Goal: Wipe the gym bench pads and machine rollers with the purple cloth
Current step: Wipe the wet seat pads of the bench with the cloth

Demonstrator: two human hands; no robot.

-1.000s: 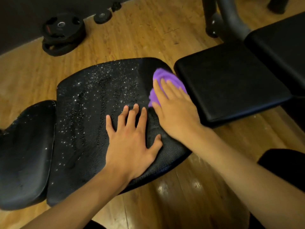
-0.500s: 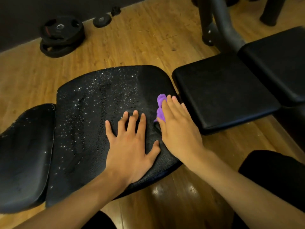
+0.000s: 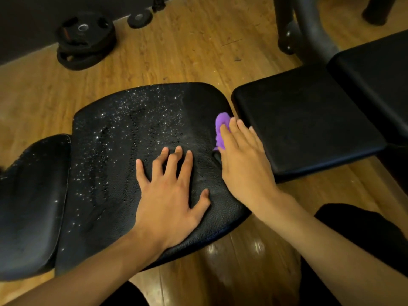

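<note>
Droplets point(image 3: 136, 120) speckle one of four black pads point(image 3: 220, 208); left hand point(image 3: 170, 195) lies flat there, grip wide; right hand point(image 3: 245, 164) presses one purple cloth point(image 3: 221, 120) to it, fingers point(image 3: 234, 130) straight.

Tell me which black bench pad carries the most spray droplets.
The wide middle pad, where the left hand rests: droplets cover most of it. The left pad shows few; the square right pad looks dry.
</note>
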